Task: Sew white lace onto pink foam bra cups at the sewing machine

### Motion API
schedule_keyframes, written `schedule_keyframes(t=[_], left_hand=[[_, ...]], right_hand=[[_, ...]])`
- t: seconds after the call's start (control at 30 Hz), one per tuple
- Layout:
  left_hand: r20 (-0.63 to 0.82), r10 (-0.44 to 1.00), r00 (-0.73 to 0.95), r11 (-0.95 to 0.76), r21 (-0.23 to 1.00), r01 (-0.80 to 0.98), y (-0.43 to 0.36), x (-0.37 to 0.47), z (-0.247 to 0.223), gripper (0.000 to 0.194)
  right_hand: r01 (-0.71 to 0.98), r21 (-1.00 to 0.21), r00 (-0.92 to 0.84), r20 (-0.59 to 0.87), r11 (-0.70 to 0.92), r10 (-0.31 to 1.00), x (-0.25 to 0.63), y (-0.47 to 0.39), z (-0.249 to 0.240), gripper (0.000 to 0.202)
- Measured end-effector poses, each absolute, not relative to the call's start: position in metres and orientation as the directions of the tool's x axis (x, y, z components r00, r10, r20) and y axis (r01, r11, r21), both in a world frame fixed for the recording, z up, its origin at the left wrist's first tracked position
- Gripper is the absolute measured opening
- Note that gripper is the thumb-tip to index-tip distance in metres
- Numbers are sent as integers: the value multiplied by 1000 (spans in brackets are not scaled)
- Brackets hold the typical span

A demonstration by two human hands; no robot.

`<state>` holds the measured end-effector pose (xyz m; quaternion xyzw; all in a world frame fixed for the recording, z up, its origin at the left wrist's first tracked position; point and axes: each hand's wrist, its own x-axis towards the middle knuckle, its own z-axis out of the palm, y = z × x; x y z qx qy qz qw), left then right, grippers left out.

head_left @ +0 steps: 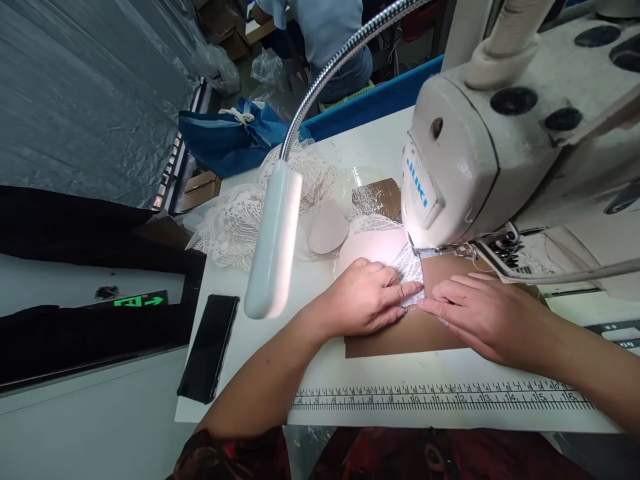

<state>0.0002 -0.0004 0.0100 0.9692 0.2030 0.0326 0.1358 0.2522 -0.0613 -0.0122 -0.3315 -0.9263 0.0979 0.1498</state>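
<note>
White lace fabric (411, 267) lies under the sewing machine's needle area, joined to or overlapping a pale pink moulded cup (373, 247); I cannot tell which. My left hand (367, 297) holds the lace down, its index finger stretched across it and the other fingers bent. From the other side, my right hand (483, 313) has its fingers closed at the lace's near right edge, the fingertips almost meeting those of my left hand. Beneath both hands is a brown board (385, 345). The white sewing machine head (450, 167) stands just beyond them, and its needle is hard to make out.
A lamp (273, 247) on a bent metal neck hangs left of the hands. Behind it are heaped lace (233, 223) and a loose cup (329, 227). A phone (209, 348) lies on the left; a ruler strip (440, 398) runs along the front. Another person (333, 40) sits beyond the table.
</note>
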Motion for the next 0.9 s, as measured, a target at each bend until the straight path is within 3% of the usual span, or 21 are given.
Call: schedule_keyframes(t=[0.27, 0.53, 0.73, 0.9], left_hand=[[14, 386, 922, -892, 262, 369, -3, 1, 11, 41], [30, 381, 924, -905, 217, 366, -7, 2, 12, 41], [25, 347, 937, -916, 224, 333, -8, 2, 12, 41], [29, 340, 940, -903, 287, 318, -6, 1, 17, 37]], right_hand=[[586, -302, -725, 220, 752, 653, 253, -60, -13, 28], [653, -448, -581, 222, 611, 783, 259, -59, -23, 38], [675, -419, -596, 177, 608, 783, 250, -58, -17, 35], [644, -317, -670, 206, 697, 713, 250, -59, -18, 32]])
